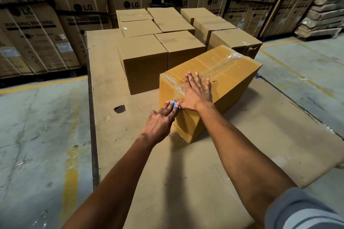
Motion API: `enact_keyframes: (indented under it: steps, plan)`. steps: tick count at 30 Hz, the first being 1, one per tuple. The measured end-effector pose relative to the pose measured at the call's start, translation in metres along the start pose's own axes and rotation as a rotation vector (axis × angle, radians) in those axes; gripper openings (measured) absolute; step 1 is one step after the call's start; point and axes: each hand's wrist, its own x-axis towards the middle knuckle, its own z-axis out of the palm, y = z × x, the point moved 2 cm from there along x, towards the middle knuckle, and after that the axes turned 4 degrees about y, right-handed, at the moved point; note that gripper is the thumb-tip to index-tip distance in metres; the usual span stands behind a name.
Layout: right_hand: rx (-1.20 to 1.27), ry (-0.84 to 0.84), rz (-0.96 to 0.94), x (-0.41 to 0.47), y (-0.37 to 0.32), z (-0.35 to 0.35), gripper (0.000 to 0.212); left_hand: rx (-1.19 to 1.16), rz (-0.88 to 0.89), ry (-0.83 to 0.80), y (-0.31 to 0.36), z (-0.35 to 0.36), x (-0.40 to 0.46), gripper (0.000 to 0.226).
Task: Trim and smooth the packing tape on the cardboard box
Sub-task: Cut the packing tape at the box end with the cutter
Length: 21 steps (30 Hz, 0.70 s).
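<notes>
On the cardboard-covered platform, near its middle:
box: cardboard box (219, 83) lies on its long side, set at an angle, its near end corner pointing toward you. Sits on the cardboard sheet (167, 173), just in front of the stacked cartons.
tape: clear packing tape (221, 65) runs lengthwise along the box top and folds over the near end. Wrinkled and bunched at the near top edge, glossy patch at the far end.
right hand: your right hand (197, 93) is flat on the box top at the near end, palm down, fingers spread and straight, pressing on the tape. Gripping nothing.
left hand: your left hand (160, 121) is against the near end face of the box, just under the top edge. Fingers curled over a small blue tool (174, 105), pinning it to the tape there. Only a bit of blue shows; can't tell what kind of tool it is.
hands: nearly touching at the box's top edge.
other cartons: plain brown boxes (163, 42) grouped behind the task box, closed.
background: big printed washing machine cartons (37, 39) stacked along the back wall.
floor: concrete floor (37, 135) with yellow lines, left and right of the platform.
sheet mark: dark hole (119, 108) in the sheet, left of the box.
</notes>
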Motion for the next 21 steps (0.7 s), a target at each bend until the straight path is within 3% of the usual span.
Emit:
enact_keyframes:
  steps: [9, 16, 21]
  plan:
    - [-0.043, 0.065, 0.048, -0.007, -0.009, -0.005, 0.146, 0.030, 0.000, -0.033, -0.004, 0.004, -0.003, 0.062]
    - [-0.005, 0.070, -0.193, -0.018, -0.008, -0.003, 0.100, 0.038, 0.025, -0.024, -0.004, 0.003, -0.011, 0.063]
    - [-0.067, 0.083, -0.195, -0.020, -0.011, 0.000, 0.106, 0.026, 0.023, 0.003, -0.004, 0.008, -0.011, 0.065]
